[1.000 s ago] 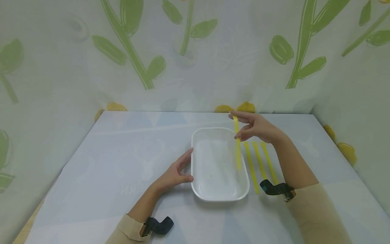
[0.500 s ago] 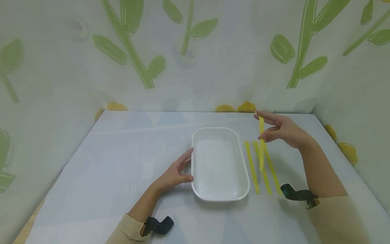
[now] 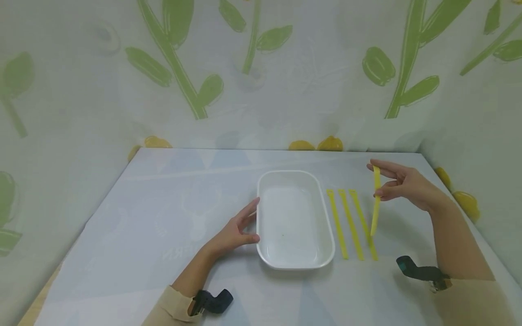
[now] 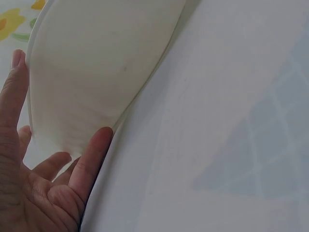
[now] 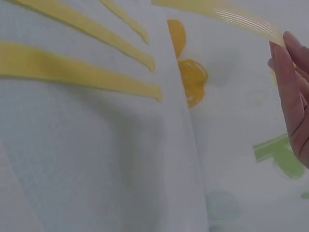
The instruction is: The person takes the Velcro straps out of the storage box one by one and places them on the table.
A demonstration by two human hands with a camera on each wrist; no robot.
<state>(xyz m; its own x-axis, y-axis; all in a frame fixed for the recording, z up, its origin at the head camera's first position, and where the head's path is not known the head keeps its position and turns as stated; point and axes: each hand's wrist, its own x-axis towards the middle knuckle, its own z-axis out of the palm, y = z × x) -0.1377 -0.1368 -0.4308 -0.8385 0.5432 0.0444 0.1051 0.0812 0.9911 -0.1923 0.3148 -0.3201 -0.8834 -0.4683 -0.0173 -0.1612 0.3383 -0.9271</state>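
Observation:
A white rectangular tray [image 3: 293, 222] with rounded corners sits mid-table. My left hand [image 3: 234, 231] rests its fingertips and thumb against the tray's left outer wall, the fingers spread; the left wrist view shows the same wall [image 4: 96, 72] close up. To the right of the tray, my right hand [image 3: 408, 188] pinches a yellow cable tie [image 3: 375, 215] that hangs nearly upright above the table. Fine ridges show on this tie [image 5: 241, 17] in the right wrist view. Three more yellow cable ties, left [image 3: 338, 226], middle [image 3: 351, 226] and right [image 3: 362, 217], lie side by side between tray and hand.
The white table [image 3: 171, 203] has a back edge against a wall covering [image 3: 310, 99] printed with green leaves and yellow flowers. The same covering rises along both sides. A black wrist-camera mount sits on each forearm.
My right hand has carried the pinched cable tie rightward from over the tray, past the three lying ties, and slightly nearer. My left hand and the tray have stayed in place.

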